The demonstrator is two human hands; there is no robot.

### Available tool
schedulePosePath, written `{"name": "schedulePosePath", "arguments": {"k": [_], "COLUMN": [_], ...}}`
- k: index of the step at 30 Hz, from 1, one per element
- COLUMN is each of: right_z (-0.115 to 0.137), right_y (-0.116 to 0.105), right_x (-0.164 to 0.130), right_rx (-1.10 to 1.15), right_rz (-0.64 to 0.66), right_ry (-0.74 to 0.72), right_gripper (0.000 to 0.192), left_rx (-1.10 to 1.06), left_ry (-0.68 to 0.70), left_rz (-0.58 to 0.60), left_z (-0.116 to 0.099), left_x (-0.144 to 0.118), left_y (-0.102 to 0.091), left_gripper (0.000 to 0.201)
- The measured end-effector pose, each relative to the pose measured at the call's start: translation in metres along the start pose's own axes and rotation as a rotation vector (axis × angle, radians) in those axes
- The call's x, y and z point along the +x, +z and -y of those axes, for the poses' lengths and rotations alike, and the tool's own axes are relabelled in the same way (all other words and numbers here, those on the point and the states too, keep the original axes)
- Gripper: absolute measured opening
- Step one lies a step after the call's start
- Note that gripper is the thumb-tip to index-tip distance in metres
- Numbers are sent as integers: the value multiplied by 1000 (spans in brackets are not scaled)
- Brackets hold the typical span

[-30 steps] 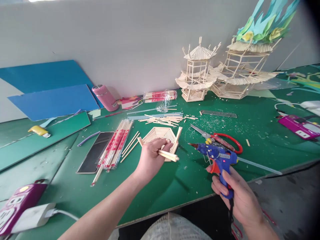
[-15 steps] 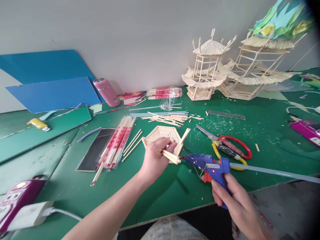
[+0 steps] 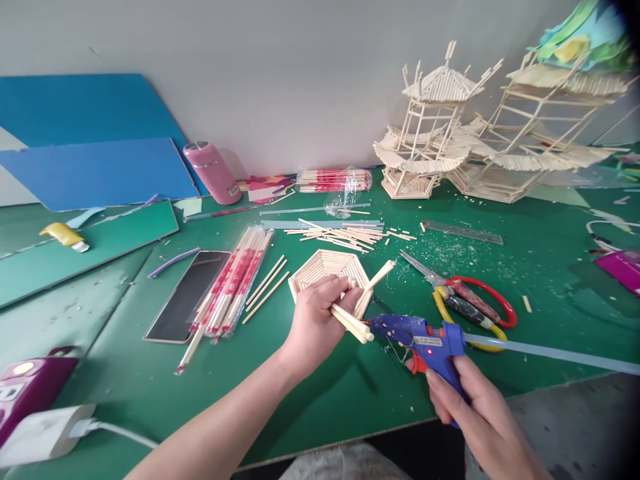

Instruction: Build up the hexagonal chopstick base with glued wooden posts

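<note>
Left hand (image 3: 315,327) curled around a small bundle of short wooden sticks (image 3: 353,323), thumb and fingers pinching them so the cut ends jut out toward the glue gun. Right hand (image 3: 475,410) wrapped closed on the grip of the blue glue gun (image 3: 425,337), finger by the orange trigger; nozzle tip sits right at the stick ends, touching or nearly so, hard to tell which. Just behind the sticks lies the hexagonal stick panel (image 3: 330,267) on the green table (image 3: 350,393); scissors (image 3: 465,300) lie just right of the panel. Judgement: a clean joint wants a small bead only, nozzle steady on the end grain, fingers kept back from the hot tip.
</note>
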State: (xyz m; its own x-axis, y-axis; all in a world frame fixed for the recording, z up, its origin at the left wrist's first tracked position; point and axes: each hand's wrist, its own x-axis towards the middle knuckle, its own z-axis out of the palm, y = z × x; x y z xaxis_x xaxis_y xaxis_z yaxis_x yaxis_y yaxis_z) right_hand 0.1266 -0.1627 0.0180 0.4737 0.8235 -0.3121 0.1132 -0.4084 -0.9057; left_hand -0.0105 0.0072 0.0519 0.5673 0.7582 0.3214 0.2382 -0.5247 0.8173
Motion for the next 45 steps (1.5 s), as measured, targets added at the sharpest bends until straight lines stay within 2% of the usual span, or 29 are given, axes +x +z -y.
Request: {"name": "schedulePosePath", "arguments": {"k": [8, 14, 19, 27, 35, 41, 45], "right_z": [-1, -7, -7, -14, -9, -14, -7], "right_y": [0, -6, -9, -12, -9, -16, -16], "right_x": [2, 7, 6, 8, 9, 7, 5], "right_rx": [-31, -144, -195, -227, -230, -259, -302], "right_rz": [11, 145, 175, 169, 160, 149, 154], "right_ry": [7, 13, 2, -31, -24, -31, -53], "right_gripper": [31, 32, 32, 31, 31, 32, 34], "left_rx": [6, 13, 17, 24, 15, 16, 17], "left_ry": [-6, 10, 32, 17, 18, 28, 32], "left_rz": [-19, -28, -47, -52, -54, -60, -62], "left_z": [5, 7, 7, 7, 8, 8, 8], "left_x": [0, 0, 0, 0, 0, 0, -1], "left_y": [0, 1, 1, 0, 0, 0, 1], "left_gripper": [20, 19, 18, 16, 17, 17, 18]}}
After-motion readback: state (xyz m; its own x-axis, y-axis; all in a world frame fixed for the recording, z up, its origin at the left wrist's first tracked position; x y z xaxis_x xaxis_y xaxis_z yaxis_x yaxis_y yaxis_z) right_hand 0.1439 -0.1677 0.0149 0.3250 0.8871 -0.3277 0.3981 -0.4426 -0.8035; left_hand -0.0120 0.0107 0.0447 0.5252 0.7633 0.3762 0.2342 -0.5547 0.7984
